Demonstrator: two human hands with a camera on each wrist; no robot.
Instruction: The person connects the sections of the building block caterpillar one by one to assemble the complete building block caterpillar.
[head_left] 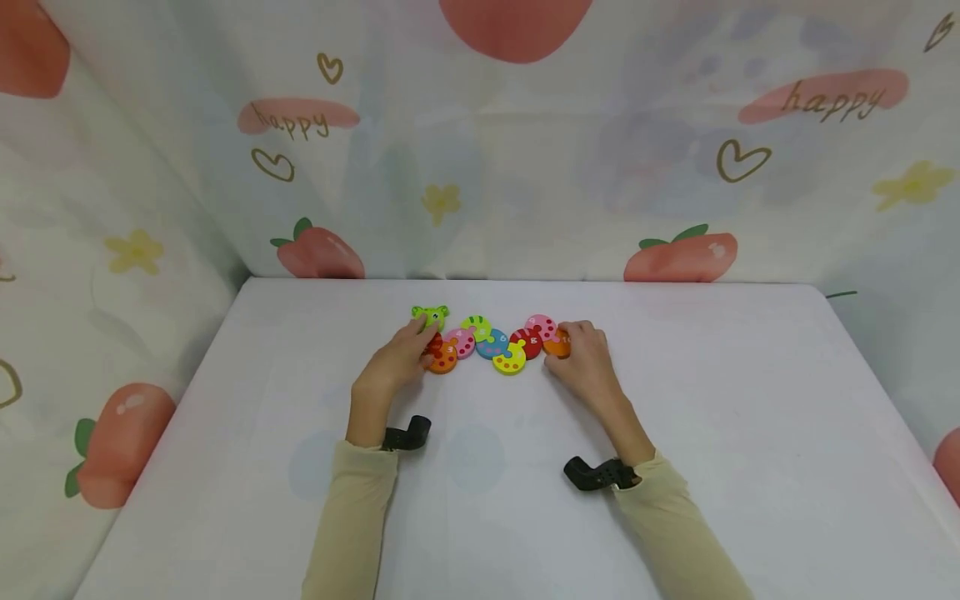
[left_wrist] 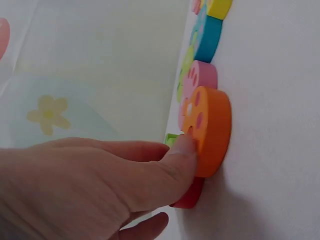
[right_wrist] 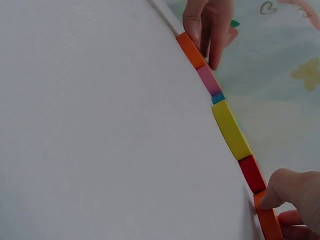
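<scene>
A wavy caterpillar puzzle (head_left: 492, 344) of round, coloured, numbered pieces lies joined on the white table. At its left end, the green head piece (head_left: 431, 316) has eyes. My left hand (head_left: 393, 362) grips that end, covering much of the red piece (left_wrist: 189, 195). The left thumb meets the spotted orange piece (left_wrist: 212, 130), and a finger reaches the green head. At the other end, my right hand (head_left: 587, 362) pinches an orange end piece (head_left: 557, 343) between thumb and fingers. Pink, blue, yellow and red pieces lie between the hands.
The white tabletop (head_left: 480, 517) extends around the puzzle. A printed cloth (head_left: 480, 167) with fruit, hearts and flowers hangs behind the table's back edge and along its sides. Each wrist wears a black camera mount (head_left: 408, 434).
</scene>
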